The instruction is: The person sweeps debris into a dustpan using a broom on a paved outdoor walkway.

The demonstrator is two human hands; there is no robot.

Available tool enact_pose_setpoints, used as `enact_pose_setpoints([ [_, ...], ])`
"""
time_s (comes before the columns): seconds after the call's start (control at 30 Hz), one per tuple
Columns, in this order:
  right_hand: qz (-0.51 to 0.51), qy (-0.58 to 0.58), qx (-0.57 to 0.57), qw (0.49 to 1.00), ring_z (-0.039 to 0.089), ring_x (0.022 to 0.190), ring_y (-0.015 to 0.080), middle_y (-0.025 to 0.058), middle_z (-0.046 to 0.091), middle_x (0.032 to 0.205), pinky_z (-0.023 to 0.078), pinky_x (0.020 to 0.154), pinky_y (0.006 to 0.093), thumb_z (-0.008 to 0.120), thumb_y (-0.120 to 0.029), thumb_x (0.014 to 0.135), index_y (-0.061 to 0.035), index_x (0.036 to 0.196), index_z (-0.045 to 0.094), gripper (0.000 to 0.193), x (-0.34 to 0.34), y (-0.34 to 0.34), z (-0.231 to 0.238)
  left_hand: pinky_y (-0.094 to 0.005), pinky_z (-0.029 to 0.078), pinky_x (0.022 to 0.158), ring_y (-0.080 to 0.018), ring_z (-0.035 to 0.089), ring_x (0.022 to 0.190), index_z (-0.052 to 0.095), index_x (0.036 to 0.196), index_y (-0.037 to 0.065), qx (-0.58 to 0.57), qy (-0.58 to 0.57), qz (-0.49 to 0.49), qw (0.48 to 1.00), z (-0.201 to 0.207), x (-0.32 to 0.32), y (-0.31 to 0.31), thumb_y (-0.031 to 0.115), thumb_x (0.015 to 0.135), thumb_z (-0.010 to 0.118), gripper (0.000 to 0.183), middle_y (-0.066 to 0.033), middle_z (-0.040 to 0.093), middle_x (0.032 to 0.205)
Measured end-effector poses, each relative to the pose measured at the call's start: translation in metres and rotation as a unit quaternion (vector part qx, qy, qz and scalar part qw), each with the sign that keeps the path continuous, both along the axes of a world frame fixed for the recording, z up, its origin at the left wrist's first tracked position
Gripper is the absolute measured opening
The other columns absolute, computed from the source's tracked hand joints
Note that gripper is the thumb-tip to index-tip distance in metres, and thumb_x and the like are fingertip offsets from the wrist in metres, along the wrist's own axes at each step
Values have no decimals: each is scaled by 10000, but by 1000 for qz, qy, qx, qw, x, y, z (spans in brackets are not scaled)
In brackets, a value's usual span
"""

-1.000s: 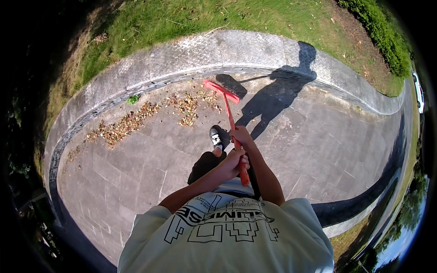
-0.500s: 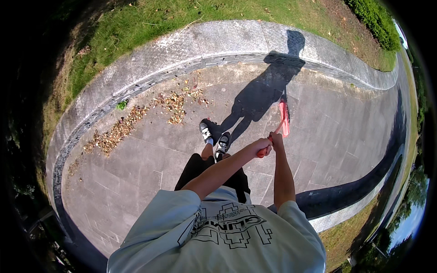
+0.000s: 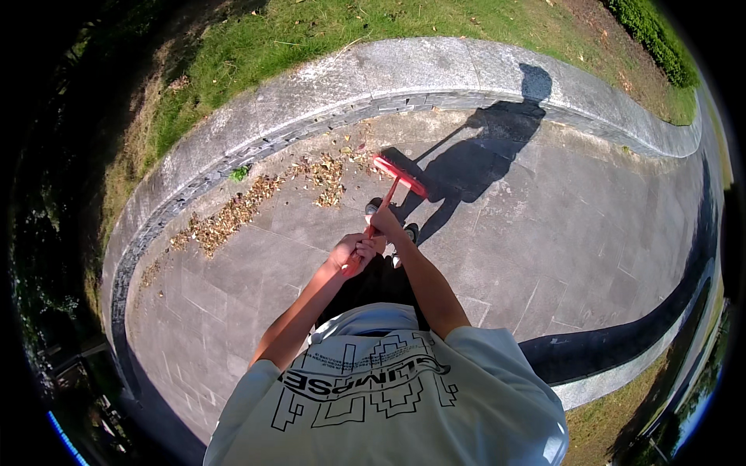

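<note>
Both of my hands are wrapped round the red handle of a broom (image 3: 399, 177). My left hand (image 3: 352, 254) is closed near the upper end of the handle, close to my body. Farther along the handle, my right hand (image 3: 384, 222) is closed round it too. The broom's wide red head is beyond my feet, low over the paving, and its bristles are hard to make out. Dry leaves (image 3: 328, 177) lie scattered just left of the head.
A longer pile of dry leaves (image 3: 225, 217) runs along the foot of a curved stone wall (image 3: 311, 85). Grass (image 3: 311, 23) lies behind the wall. My shoe (image 3: 410, 231) stands on the grey paving (image 3: 528, 225). My shadow (image 3: 482, 155) falls to the far right.
The broom head has swung from the right over to the left, near the leaves. Both hands have moved left with the handle, and my view has shifted slightly.
</note>
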State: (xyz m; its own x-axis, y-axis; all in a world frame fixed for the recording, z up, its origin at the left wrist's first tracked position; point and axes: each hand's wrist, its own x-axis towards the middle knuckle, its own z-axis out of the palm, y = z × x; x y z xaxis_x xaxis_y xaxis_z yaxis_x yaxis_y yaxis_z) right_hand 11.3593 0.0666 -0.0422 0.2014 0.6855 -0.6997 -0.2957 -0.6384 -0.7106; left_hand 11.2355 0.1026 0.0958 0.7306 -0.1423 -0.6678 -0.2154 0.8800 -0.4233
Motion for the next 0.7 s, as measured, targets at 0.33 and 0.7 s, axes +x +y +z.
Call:
enact_pose_setpoints([
  [0.33,-17,-20,-19,999,583,496,185,113,577,562,442,434,300,558,-153,661,37,622,579,195,9,1,28,-147,332,436,-29,403,505,400,791,50,164,8,-85,983,39,7,-9,43,834,450,67,21,404,621],
  [0.7,-107,-23,-134,985,547,486,162,98,563,584,424,409,275,551,-102,676,31,645,565,136,-43,72,-33,-137,375,413,-35,426,479,429,815,18,14,-88,-6,996,-76,-54,81,82,847,464,80,12,436,606],
])
